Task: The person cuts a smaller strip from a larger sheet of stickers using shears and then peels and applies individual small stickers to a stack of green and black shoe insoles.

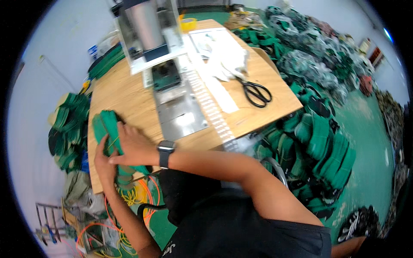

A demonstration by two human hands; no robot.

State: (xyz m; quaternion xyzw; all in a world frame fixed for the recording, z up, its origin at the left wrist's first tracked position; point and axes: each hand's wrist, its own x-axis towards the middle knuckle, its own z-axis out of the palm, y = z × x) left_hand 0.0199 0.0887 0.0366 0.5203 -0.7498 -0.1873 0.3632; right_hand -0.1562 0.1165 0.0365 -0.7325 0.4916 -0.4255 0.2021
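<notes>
A bundle of green insole-shaped pieces lies at the left edge of the wooden table, with a thin yellowish band across it. My left hand grips its left side, fingers curled along the pieces. From the right, my right hand reaches over the same bundle, its thumb close to the left hand. A dark smartwatch is on my right wrist. The hands partly cover the bundle, and its lower end hangs near the table's front edge.
A press machine with a metal plate stands mid-table. Right of it lie a strip of small white labels, white gloves and black-handled scissors. Green stacks sit left; heaps of green pieces fill the right floor.
</notes>
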